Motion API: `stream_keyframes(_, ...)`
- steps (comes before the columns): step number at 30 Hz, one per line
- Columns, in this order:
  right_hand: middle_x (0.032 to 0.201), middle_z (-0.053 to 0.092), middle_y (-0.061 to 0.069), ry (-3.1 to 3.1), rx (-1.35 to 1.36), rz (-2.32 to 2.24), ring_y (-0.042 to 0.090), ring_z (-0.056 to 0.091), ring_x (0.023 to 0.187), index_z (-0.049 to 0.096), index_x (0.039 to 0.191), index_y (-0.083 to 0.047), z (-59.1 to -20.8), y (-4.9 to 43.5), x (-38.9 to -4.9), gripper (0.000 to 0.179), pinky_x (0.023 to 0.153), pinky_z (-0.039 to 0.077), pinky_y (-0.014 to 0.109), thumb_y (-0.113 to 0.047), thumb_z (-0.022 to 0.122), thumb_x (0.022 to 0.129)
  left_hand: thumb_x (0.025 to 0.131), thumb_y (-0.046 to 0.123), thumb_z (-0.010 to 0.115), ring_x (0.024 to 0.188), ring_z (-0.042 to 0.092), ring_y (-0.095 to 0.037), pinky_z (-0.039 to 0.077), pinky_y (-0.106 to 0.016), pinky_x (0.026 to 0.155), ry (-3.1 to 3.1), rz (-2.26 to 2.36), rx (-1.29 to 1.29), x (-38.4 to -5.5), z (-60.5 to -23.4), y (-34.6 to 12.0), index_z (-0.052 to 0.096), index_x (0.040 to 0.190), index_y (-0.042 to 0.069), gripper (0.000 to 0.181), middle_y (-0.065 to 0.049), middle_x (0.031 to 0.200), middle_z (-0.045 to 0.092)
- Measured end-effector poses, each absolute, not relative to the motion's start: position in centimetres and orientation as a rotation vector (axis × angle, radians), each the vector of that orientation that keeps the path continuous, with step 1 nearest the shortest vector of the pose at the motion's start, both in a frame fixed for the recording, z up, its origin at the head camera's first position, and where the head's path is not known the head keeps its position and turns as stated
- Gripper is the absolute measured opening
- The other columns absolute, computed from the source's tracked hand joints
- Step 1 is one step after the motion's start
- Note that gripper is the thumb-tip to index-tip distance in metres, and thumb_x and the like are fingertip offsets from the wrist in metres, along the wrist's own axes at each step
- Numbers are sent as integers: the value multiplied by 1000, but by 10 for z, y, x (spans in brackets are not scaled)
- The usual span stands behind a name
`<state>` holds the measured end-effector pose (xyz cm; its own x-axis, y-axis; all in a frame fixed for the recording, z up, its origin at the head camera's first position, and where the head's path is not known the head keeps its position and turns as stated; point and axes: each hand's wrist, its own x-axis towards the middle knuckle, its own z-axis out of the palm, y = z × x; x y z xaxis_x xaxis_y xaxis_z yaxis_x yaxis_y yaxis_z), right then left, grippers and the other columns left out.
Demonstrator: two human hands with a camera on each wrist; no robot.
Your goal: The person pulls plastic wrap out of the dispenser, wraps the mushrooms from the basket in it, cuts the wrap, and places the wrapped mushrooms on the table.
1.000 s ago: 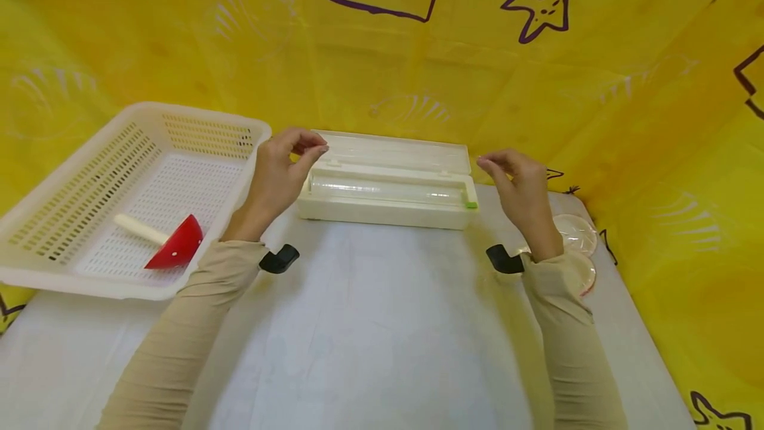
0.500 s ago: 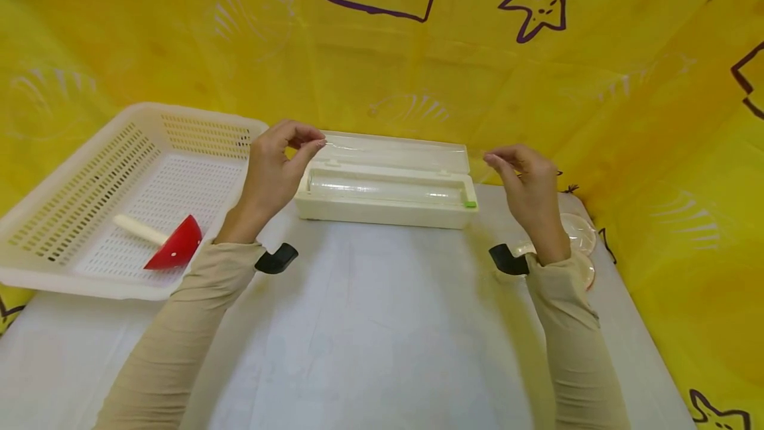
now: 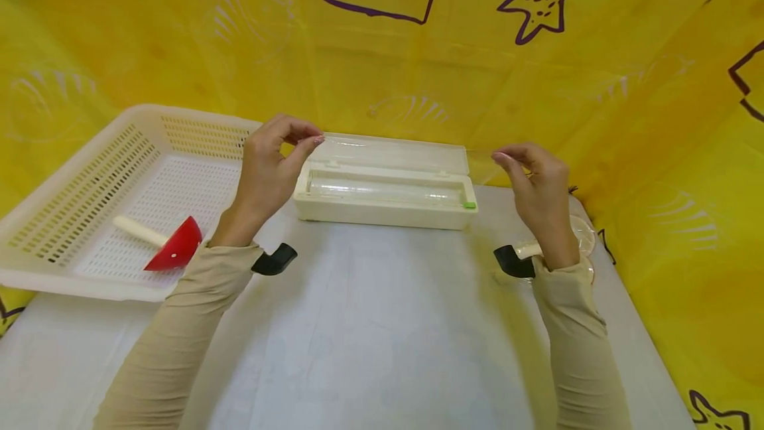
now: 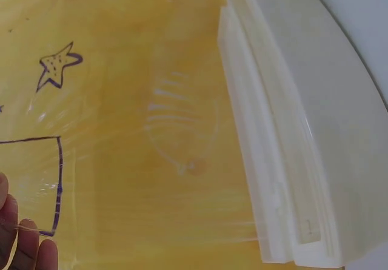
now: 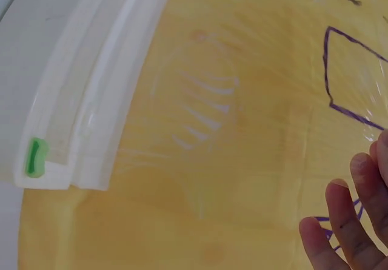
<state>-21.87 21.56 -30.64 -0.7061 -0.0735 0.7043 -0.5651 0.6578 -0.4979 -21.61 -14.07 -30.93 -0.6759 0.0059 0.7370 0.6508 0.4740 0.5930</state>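
Note:
A sheet of clear cling film [image 4: 139, 179] stretches between my two raised hands, showing by its glints and creases. My left hand [image 3: 268, 164] pinches its left corner between thumb and fingers, at the left end of the cream dispenser box [image 3: 384, 215]. On the other side, my right hand [image 3: 542, 194] pinches the right corner, beyond the box's right end. The box's lid [image 3: 394, 153] is raised at the back, and the film roll [image 3: 384, 190] lies inside. A green slider [image 5: 36, 158] sits at the box's right end.
At the left stands a white perforated basket [image 3: 77, 282] holding a red ladle [image 3: 177, 245] with a cream handle. Clear-wrapped round items [image 3: 583, 234] lie behind my right wrist. A yellow patterned sheet [image 3: 382, 65] hangs behind the white table [image 3: 382, 330].
Both hands have moved slightly apart, the left to the left and upward, the right to the right, with the film between them. The box stays in place.

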Motion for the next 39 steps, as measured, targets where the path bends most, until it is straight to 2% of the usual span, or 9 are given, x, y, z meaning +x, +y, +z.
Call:
stream_keyframes(8,89,72,24,-2167,513,985,-17,56,83,70,94,11,-297,214,-211,13,84,46,6,-1,68,90,87,1,73,80,57,-16,44,-15,78,-2027,-1199,-537,-213,-303,-140,69,92,-9,11,-21,87,69)
stream_keyframes(16,88,72,25,-2147,536,940,-17,54,80,70,92,12,-293,215,-205,11,80,46,6,1,69,88,87,1,73,80,54,-7,44,-13,78,-2011,-1201,-530,-207,-298,-141,69,90,-9,11,-19,86,69)
stream_keyframes(24,85,71,22,-2090,542,996,-14,57,74,72,91,10,-290,216,-195,7,74,48,8,5,70,86,87,2,73,81,54,-4,45,-14,78,-2009,-1171,-560,-196,-293,-142,69,91,-7,11,-20,87,69)
stream_keyframes(27,85,72,15,-2077,537,996,-14,58,75,73,90,8,-289,216,-192,6,75,48,8,5,72,85,86,0,73,82,53,-2,45,-15,77,-2015,-1179,-551,-192,-291,-142,69,91,-8,11,-20,87,69)
stream_keyframes(31,83,72,17,-2073,565,970,-16,58,80,73,88,8,-290,218,-186,7,79,48,7,7,73,82,85,-2,74,82,53,3,45,-14,76,-2020,-1185,-566,-184,-292,-144,70,90,-8,9,-19,86,68)
stream_keyframes(34,84,70,24,-2073,607,963,-16,58,85,72,87,9,-293,221,-178,7,82,47,8,7,74,81,84,-1,75,82,54,0,45,-14,78,-2027,-1160,-619,-176,-294,-149,71,89,-6,8,-18,87,67)
stream_keyframes(37,84,69,23,-2081,642,969,-13,58,88,72,87,9,-296,224,-168,10,84,47,9,3,76,80,84,-1,76,83,55,-8,44,-15,80,-2032,-1139,-681,-168,-297,-153,71,88,-5,8,-17,88,66)
stream_keyframes(39,85,70,18,-2093,662,977,-11,58,89,72,87,9,-299,226,-162,11,85,47,10,2,76,80,84,4,76,83,56,-11,44,-16,87,-2027,-1135,-705,-163,-299,-154,71,86,-4,10,-16,87,67)
